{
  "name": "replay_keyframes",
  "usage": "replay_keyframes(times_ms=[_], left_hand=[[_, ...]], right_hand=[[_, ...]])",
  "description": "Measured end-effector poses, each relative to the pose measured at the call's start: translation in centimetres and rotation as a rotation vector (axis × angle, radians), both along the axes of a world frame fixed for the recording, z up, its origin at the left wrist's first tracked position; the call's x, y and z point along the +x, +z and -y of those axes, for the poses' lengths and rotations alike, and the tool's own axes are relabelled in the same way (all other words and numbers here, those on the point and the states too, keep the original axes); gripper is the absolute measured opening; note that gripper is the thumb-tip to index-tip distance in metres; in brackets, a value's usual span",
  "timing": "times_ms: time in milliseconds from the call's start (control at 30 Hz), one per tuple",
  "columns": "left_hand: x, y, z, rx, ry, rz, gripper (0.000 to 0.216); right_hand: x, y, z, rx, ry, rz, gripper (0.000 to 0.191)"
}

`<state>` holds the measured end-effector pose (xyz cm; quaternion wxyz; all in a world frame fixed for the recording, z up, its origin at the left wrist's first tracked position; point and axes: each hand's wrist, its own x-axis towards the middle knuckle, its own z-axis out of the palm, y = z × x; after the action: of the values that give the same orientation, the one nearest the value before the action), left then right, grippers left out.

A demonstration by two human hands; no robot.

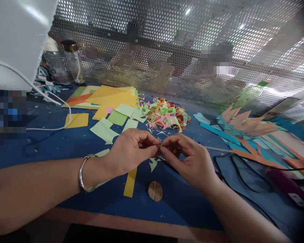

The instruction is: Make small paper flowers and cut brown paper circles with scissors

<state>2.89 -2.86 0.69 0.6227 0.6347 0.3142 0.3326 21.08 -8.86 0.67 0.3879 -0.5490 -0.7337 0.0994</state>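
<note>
My left hand (131, 148), with a silver bangle at the wrist, and my right hand (188, 157) meet fingertip to fingertip above the blue table. Between them they pinch a tiny green piece of paper (160, 145), mostly hidden by the fingers. Just below the fingertips lies a pale green paper scrap (153, 164). A yellow paper strip (130, 182) pokes out from under my left hand. Nearer the front edge is a round, striped wooden disc (155, 191). A dark, thin object partly shows beneath my right hand; its kind cannot be made out.
Behind the hands is a heap of colourful paper scraps (166, 113), with yellow sheets (114, 96) to its left. Orange and blue cut paper (245, 123) lies right, beside black cables (245, 175) and a purple power strip (285, 187). Bottles (74, 64) stand before a perforated metal screen (162, 40).
</note>
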Motion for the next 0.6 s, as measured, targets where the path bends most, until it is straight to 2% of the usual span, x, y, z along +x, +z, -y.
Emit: replay_keyframes(times_ms=[400, 600], left_hand=[[-0.37, 0.19, -0.02, 0.060, -0.053, -0.054, 0.013], [-0.31, -0.10, -0.49, -0.082, -0.158, -0.014, 0.025]], right_hand=[[-0.16, 0.30, 0.07, 0.005, 0.021, 0.019, 0.004], [-0.10, 0.53, 0.20, -0.022, 0.036, -0.023, 0.008]])
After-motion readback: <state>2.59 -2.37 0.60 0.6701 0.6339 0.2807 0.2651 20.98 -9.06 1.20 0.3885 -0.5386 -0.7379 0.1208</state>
